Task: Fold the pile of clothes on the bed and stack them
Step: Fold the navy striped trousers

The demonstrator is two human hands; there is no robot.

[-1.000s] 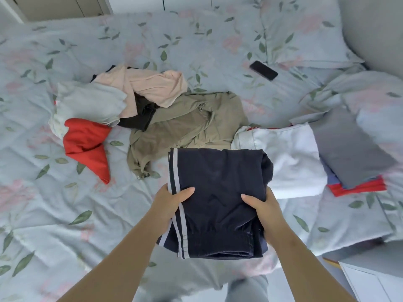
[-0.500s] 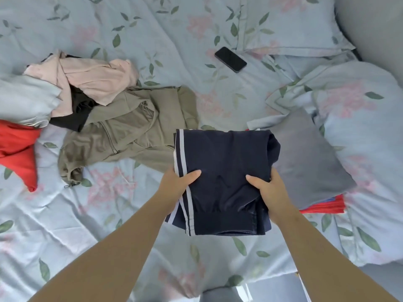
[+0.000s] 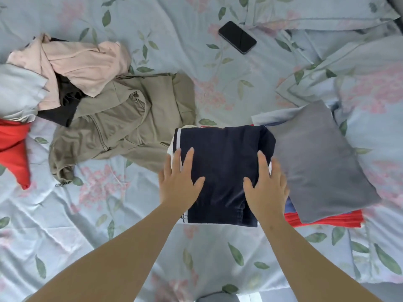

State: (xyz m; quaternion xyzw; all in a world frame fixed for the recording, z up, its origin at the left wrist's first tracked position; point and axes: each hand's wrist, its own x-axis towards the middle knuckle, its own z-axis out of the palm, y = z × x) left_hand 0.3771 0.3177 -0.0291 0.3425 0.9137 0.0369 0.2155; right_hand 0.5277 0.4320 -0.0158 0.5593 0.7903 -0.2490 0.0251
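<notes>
A folded navy garment (image 3: 224, 158) with a white side stripe lies flat on the bed, on top of a folded white garment (image 3: 172, 149) that only peeks out at its left edge. My left hand (image 3: 180, 182) and my right hand (image 3: 265, 186) lie flat on the navy garment with fingers spread. Right beside it is a stack with a folded grey garment (image 3: 318, 158) on top and red fabric (image 3: 327, 220) beneath. The unfolded pile at the left holds an olive jacket (image 3: 128, 123), a pink garment (image 3: 85, 62), a pale grey one (image 3: 19, 90), a dark one (image 3: 65, 105) and a red one (image 3: 13, 149).
A black phone (image 3: 237, 37) lies on the floral bedsheet (image 3: 109, 214) at the top middle. A pillow (image 3: 316, 9) and a rumpled quilt (image 3: 359, 79) in the same print fill the right side. The bed's near edge runs along the bottom.
The navy garment went from held in both hands above the bed to lying on the white folded garment. Both hands let go and now lie flat on it.
</notes>
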